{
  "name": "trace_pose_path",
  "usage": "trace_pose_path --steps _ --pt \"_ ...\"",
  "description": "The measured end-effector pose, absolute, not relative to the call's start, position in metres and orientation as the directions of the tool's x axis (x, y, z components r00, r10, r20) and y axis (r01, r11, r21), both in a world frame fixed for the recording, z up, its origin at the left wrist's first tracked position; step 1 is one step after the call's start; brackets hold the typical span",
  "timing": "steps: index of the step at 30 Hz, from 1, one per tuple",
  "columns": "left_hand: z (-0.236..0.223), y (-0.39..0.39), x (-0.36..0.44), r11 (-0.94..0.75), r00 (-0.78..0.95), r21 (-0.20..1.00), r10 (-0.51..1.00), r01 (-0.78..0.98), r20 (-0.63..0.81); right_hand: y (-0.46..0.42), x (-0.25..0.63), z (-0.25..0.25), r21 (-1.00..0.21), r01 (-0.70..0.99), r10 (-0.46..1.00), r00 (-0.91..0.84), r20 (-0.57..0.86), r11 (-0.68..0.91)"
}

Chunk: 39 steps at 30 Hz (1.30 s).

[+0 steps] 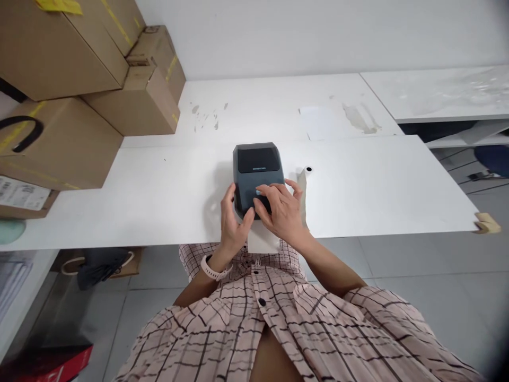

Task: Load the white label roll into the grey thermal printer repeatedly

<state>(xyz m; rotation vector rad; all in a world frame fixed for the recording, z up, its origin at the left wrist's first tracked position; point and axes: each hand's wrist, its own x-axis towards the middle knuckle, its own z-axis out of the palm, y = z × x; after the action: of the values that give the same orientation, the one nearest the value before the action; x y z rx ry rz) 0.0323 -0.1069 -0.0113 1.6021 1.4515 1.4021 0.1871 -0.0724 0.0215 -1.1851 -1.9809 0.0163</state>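
A dark blue-grey label printer with a black window on its lid sits on the white table. My left hand grips its left side, thumb at the front edge and fingers along the flank. Over the front right part of the lid lies my right hand, holding nothing. Its index finger and thumb are apart, with the index fingertip at a small light blue mark on the lid. A white paper strip hangs below the printer's front, over the table edge. Right of the printer lies a partly unrolled white paper roll.
Stacked cardboard boxes fill the table's left end, against the wall. The white table reaches right to a corner with a tan guard. Several scuffed patches mark the rear surface. A dark bag is below, at left.
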Motion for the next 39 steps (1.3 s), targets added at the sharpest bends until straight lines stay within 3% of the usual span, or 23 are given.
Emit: trace_pose_path --steps 3,7,10,13,16,20,29,33,39 --pt "-0.023 -0.099 0.041 -0.225 -0.118 0.938 0.958 0.265 0.263 -0.071 0.19 0.012 -0.466 0.667 0.729 -0.173 0.662 0.581" --pt "-0.036 -0.107 0.038 -0.133 -0.122 0.975 0.98 0.178 0.156 -0.087 0.194 -0.018 -0.681 0.473 0.771 0.005 0.637 0.56" --pt "-0.042 -0.115 0.031 -0.098 -0.064 0.986 0.992 0.137 0.107 -0.101 0.194 -0.041 -0.875 0.261 0.873 0.169 0.457 0.407" --pt "-0.048 -0.117 0.026 -0.146 -0.05 0.975 0.986 0.167 0.156 -0.102 0.195 -0.057 -0.958 0.095 0.93 0.232 0.286 0.27" --pt "-0.052 -0.114 0.024 -0.213 -0.107 0.939 0.963 0.272 0.249 -0.096 0.201 -0.064 -0.965 0.037 0.932 0.252 0.259 0.258" --pt "-0.043 -0.106 0.022 -0.247 -0.143 0.905 0.94 0.347 0.311 -0.085 0.213 -0.054 -0.945 0.036 0.916 0.236 0.324 0.325" --pt "0.039 0.0 0.007 -0.389 -0.116 0.897 0.901 0.208 0.418 0.018 0.223 0.026 -0.792 0.325 0.831 0.032 0.556 0.517" --pt "0.027 0.027 0.003 -0.274 -0.114 0.939 0.946 0.209 0.302 0.074 0.213 0.045 -0.689 0.454 0.764 0.027 0.645 0.565" --pt "-0.025 -0.012 0.006 0.014 -0.067 0.974 0.998 0.225 0.001 0.14 0.208 0.047 -0.655 0.517 0.764 0.002 0.645 0.552"
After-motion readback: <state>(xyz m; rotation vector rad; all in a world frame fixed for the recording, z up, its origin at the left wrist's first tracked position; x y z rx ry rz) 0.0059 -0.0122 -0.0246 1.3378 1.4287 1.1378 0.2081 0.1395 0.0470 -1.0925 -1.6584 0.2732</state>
